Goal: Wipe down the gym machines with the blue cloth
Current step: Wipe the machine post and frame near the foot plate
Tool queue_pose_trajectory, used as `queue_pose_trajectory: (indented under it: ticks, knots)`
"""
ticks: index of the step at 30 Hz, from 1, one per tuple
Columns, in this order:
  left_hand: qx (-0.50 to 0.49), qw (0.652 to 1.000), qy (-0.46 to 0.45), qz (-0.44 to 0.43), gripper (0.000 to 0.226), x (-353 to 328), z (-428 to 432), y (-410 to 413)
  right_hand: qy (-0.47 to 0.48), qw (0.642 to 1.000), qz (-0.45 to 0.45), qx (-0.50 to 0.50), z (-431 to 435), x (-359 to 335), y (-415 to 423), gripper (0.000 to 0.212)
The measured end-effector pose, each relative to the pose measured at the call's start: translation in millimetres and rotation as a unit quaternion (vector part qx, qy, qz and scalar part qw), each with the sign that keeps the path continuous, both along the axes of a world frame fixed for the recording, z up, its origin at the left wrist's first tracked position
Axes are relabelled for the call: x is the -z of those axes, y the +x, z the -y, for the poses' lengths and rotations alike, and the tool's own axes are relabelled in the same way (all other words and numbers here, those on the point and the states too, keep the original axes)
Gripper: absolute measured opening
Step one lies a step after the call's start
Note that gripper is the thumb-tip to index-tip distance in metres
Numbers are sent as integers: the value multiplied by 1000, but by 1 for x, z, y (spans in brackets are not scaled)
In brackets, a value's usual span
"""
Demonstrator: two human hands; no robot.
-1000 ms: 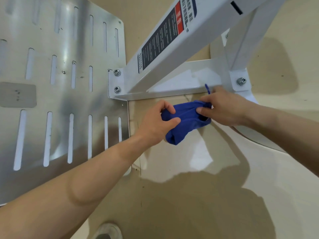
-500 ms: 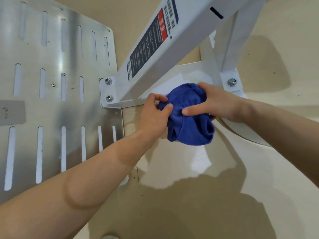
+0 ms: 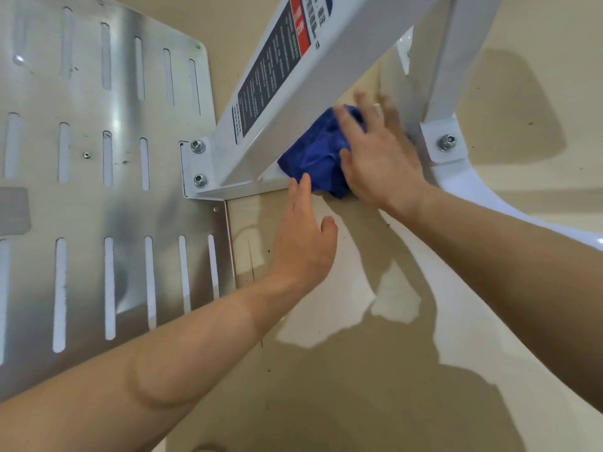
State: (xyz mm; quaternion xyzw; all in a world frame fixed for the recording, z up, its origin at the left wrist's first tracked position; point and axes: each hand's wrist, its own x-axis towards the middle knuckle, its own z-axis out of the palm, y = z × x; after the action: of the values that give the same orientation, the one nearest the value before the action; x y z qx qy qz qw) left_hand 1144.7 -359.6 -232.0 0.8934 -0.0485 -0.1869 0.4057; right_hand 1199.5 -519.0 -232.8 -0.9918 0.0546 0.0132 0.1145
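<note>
Blue cloth bunched against frame beam under flat, spread fingers of right hand; left hand flat, empty, just below.

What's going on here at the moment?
A person is wiping a white gym machine with a blue cloth. The right hand presses the bunched cloth, fingers spread, against the machine's slanted beam. The left hand is open, fingertips at the cloth's lower edge, holding nothing.

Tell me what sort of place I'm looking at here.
Likely a gym: a white steel frame with a warning label, bolted at its base beside a slotted metal plate, on a beige floor.
</note>
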Motion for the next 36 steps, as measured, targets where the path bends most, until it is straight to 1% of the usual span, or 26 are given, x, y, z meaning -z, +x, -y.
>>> queue_pose_trajectory:
  ticks: [1,2,3,4,6,8,10,12,13,15,18,21,22,23,26,27,28,29,31,33,35,36]
  knots:
    - [-8,1000,2,-10,63,0,-5,-1,-21,998,-36,-57,0,10,-2,58]
    - [-19,1000,7,-18,54,-2,-10,0,-32,993,-74,-90,2,20,-1,59]
    - [-29,999,11,-22,45,-3,-15,2,-37,989,-96,-102,1,29,3,61]
    - [-35,999,15,-19,36,-4,-21,4,-40,989,-97,-103,-2,36,7,61]
    - [-34,999,28,2,23,-5,-32,10,-44,991,-70,-109,-20,44,15,61]
    - [-40,998,53,8,18,-4,-42,18,-31,988,-55,-138,-43,45,19,60]
    - [-62,995,82,0,18,-3,-52,24,-35,982,-49,-181,-57,47,19,60]
    - [-84,993,83,-14,20,0,-62,27,-56,972,-45,-221,-52,48,21,60]
    - [-87,993,82,-20,22,2,-65,28,-63,971,-41,-225,-43,46,23,61]
    - [-82,993,86,-26,24,4,-67,29,-61,980,-44,-185,-20,44,21,61]
    - [-58,994,92,-29,21,5,-64,25,-50,996,-25,-66,12,48,15,59]
    - [-35,994,95,-28,21,9,-60,24,-30,998,-21,42,3,50,18,58]
    - [-36,994,96,-26,22,10,-59,26,-23,998,-21,46,-9,48,21,58]
    - [-40,994,100,-23,22,11,-59,29,-16,999,-24,20,-23,46,24,58]
    - [-54,993,103,-12,22,12,-57,37,-10,991,-26,-129,-44,44,20,56]
    - [-55,993,104,-10,21,12,-55,40,-22,988,-29,-150,-36,44,17,57]
    - [-55,993,106,-9,20,14,-53,42,-32,989,-36,-143,-25,45,14,58]
    - [-53,993,108,-9,19,15,-51,44,-37,992,-42,-112,-12,47,10,59]
    - [-39,994,106,-11,18,18,-48,46,-30,998,-47,-13,9,49,-1,61]
    - [-21,995,98,-16,18,20,-46,45,-26,997,-42,52,10,50,-3,61]
    - [-8,995,97,-16,20,21,-48,41,-27,996,-32,74,-7,48,12,60]
    - [-7,995,97,-13,20,21,-50,40,-22,998,-31,57,-16,46,22,60]
